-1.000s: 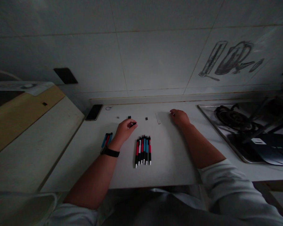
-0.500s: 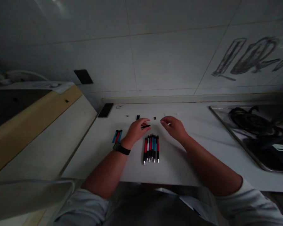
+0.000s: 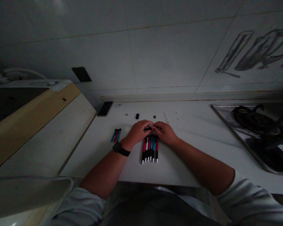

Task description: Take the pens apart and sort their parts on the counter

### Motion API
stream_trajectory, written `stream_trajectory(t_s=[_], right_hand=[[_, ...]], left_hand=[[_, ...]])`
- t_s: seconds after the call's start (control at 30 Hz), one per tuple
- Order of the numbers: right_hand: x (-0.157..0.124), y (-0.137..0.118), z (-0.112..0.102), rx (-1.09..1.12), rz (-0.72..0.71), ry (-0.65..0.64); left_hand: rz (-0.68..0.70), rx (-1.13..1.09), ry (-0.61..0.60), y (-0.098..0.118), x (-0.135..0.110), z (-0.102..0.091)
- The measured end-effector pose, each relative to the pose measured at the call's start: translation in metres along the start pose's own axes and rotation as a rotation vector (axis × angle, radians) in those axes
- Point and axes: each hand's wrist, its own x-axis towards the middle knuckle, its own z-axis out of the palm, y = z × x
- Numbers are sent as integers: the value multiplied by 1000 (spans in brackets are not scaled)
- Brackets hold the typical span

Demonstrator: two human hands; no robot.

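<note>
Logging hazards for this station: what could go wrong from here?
The small black part in the left hand is partly covered; a slip could drop it.
The right hand sits right at the upper ends of the pen row and might knock it askew.
The thin white rods lie loose beyond that hand and might roll if brushed.

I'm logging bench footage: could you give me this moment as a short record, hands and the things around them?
Left hand: pinches a slim black part
Right hand: close beside it; grip unclear
Front: row of red, white and blue pens
Beyond hands: small black pieces, thin white rods
Left side: slim blue and red tubes, phone
Right side: burner
</note>
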Motion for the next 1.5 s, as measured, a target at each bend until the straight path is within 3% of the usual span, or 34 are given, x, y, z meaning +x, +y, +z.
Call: stream_trajectory(t_s=[0.33, 0.9, 1.33, 1.5], right_hand=[[8, 23, -12, 57, 205, 125], [7, 18, -11, 26, 141, 69], [4, 11, -13, 15, 51, 111], [4, 9, -14, 9, 94, 122]], left_hand=[[-100, -66, 138, -17, 2, -3], [0, -19, 72, -8, 1, -6], [8, -124, 56, -10, 1, 0], [-14, -118, 61, -9, 2, -1]])
